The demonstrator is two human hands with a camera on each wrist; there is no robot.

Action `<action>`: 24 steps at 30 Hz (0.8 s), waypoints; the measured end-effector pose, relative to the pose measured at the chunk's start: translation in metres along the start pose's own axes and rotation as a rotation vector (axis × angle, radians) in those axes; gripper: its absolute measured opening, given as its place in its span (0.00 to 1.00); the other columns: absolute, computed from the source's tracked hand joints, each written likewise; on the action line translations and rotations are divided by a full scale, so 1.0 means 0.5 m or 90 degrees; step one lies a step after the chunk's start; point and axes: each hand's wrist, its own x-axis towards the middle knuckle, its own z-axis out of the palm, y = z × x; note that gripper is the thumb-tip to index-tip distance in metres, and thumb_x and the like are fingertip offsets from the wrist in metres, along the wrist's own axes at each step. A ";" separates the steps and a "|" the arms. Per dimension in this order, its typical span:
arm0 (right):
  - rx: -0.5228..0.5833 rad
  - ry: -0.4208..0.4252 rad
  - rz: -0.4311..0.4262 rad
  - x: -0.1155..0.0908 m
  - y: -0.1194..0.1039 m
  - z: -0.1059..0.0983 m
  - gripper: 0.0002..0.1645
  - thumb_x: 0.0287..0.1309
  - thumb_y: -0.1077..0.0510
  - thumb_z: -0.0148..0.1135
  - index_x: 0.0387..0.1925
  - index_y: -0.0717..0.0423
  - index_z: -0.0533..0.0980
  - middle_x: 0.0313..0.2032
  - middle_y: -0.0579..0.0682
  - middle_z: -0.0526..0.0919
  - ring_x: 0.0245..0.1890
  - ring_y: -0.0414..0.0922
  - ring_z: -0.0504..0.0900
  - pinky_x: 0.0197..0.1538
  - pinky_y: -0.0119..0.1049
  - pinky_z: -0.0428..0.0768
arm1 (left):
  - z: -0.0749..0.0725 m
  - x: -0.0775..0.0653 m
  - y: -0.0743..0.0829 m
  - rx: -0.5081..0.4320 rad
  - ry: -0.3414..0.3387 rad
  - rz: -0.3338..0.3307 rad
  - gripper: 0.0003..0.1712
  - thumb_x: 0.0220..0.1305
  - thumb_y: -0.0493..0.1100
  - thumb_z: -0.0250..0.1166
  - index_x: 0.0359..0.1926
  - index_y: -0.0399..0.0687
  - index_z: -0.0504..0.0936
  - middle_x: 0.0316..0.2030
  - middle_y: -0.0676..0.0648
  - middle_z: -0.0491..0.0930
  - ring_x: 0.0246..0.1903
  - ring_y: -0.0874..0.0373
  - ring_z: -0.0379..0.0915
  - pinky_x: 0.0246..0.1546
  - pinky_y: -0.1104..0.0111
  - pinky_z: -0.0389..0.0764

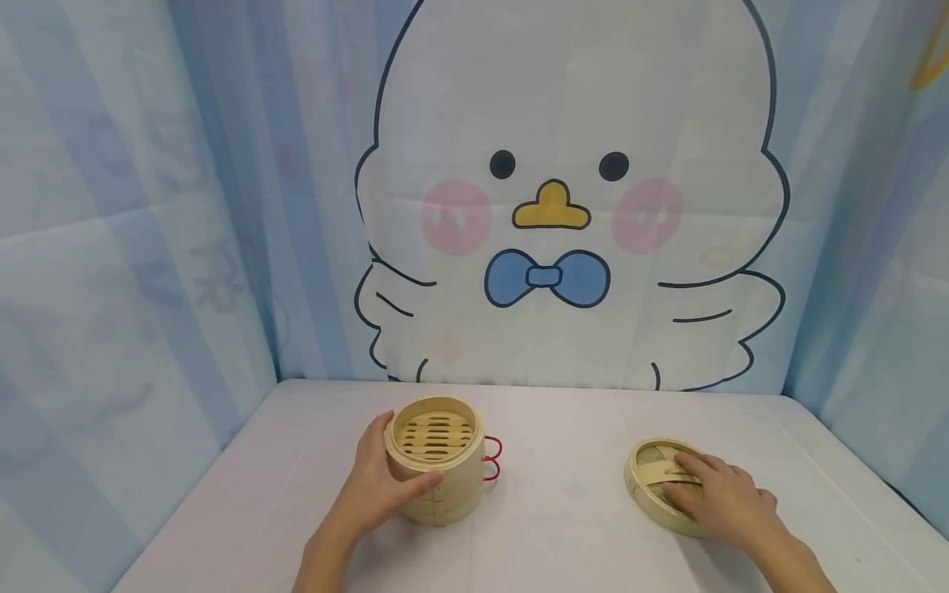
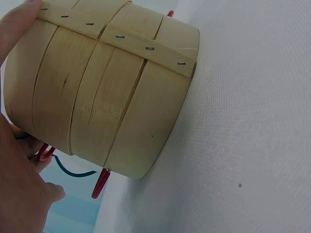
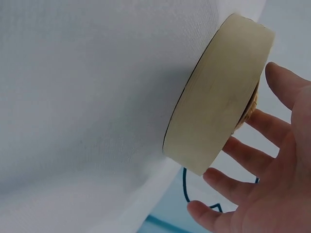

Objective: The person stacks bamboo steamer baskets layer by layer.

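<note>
A stacked round bamboo steamer stands upright on the table, slats showing in its open top and red loops on its right side. My left hand grips it from the left, thumb across the front and fingers behind. Up close in the left wrist view, the steamer's wall has stapled bands. A bamboo steamer lid with a woven top and strap handle lies flat at the right. Over it is my right hand, fingers spread at the handle; whether they touch it is unclear in the right wrist view.
White cloth covers the table, which separates the steamer from the lid. Behind it hangs a backdrop with a cartoon bird. Blue and white curtains close off both sides.
</note>
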 end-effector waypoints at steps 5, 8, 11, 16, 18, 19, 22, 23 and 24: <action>0.014 -0.006 -0.003 0.003 0.007 0.000 0.46 0.64 0.31 0.59 0.67 0.62 0.70 0.64 0.73 0.68 0.57 0.78 0.68 0.40 0.75 0.70 | 0.000 0.000 -0.001 -0.002 -0.001 0.004 0.69 0.47 0.62 0.80 0.76 0.37 0.48 0.74 0.31 0.48 0.74 0.35 0.44 0.69 0.38 0.52; 0.020 -0.006 -0.008 0.005 0.010 0.000 0.45 0.64 0.32 0.60 0.67 0.62 0.70 0.64 0.73 0.68 0.57 0.78 0.68 0.41 0.76 0.70 | 0.000 0.000 -0.002 -0.002 -0.001 0.007 0.69 0.47 0.61 0.80 0.76 0.36 0.47 0.74 0.30 0.48 0.74 0.35 0.44 0.69 0.38 0.52; 0.031 0.008 -0.025 0.006 0.013 0.001 0.41 0.65 0.37 0.63 0.65 0.63 0.72 0.63 0.74 0.69 0.58 0.77 0.69 0.42 0.77 0.71 | 0.000 0.000 -0.002 -0.003 -0.001 0.005 0.69 0.47 0.61 0.80 0.76 0.36 0.47 0.74 0.30 0.48 0.74 0.34 0.44 0.69 0.38 0.52; 0.062 0.043 -0.069 0.004 0.017 0.003 0.33 0.64 0.48 0.68 0.61 0.67 0.75 0.59 0.74 0.74 0.58 0.75 0.70 0.51 0.70 0.73 | -0.001 0.000 0.000 -0.002 -0.003 -0.005 0.69 0.47 0.62 0.80 0.76 0.37 0.47 0.74 0.31 0.48 0.74 0.35 0.44 0.69 0.38 0.53; 0.073 0.051 -0.077 0.003 0.018 0.003 0.32 0.63 0.51 0.69 0.60 0.68 0.75 0.58 0.74 0.75 0.58 0.74 0.71 0.54 0.68 0.73 | 0.000 0.000 0.001 -0.001 -0.003 -0.005 0.69 0.47 0.62 0.80 0.76 0.38 0.47 0.74 0.31 0.48 0.74 0.35 0.44 0.69 0.38 0.53; 0.076 0.052 -0.079 0.003 0.018 0.003 0.32 0.63 0.51 0.69 0.60 0.69 0.75 0.58 0.74 0.75 0.58 0.74 0.71 0.55 0.67 0.73 | 0.000 0.000 0.001 0.000 -0.002 -0.004 0.69 0.47 0.62 0.80 0.76 0.37 0.47 0.74 0.31 0.48 0.74 0.35 0.44 0.69 0.38 0.53; 0.084 0.056 -0.081 0.004 0.019 0.004 0.31 0.63 0.52 0.70 0.59 0.69 0.76 0.57 0.74 0.75 0.58 0.74 0.71 0.55 0.67 0.72 | 0.001 0.001 -0.001 0.001 -0.001 -0.003 0.69 0.47 0.62 0.80 0.76 0.37 0.48 0.74 0.31 0.48 0.74 0.35 0.44 0.69 0.38 0.53; 0.086 0.060 -0.081 0.004 0.019 0.004 0.30 0.62 0.53 0.70 0.59 0.69 0.76 0.57 0.74 0.76 0.58 0.74 0.71 0.55 0.67 0.72 | 0.001 0.001 -0.001 0.001 -0.001 -0.003 0.69 0.47 0.61 0.80 0.76 0.37 0.47 0.74 0.31 0.48 0.74 0.35 0.44 0.69 0.38 0.53; 0.090 0.065 -0.083 0.004 0.020 0.005 0.29 0.62 0.53 0.70 0.58 0.69 0.77 0.57 0.73 0.76 0.58 0.73 0.72 0.55 0.66 0.73 | 0.001 0.001 -0.002 0.001 -0.001 -0.004 0.69 0.47 0.61 0.80 0.76 0.37 0.47 0.74 0.31 0.48 0.74 0.35 0.44 0.69 0.38 0.53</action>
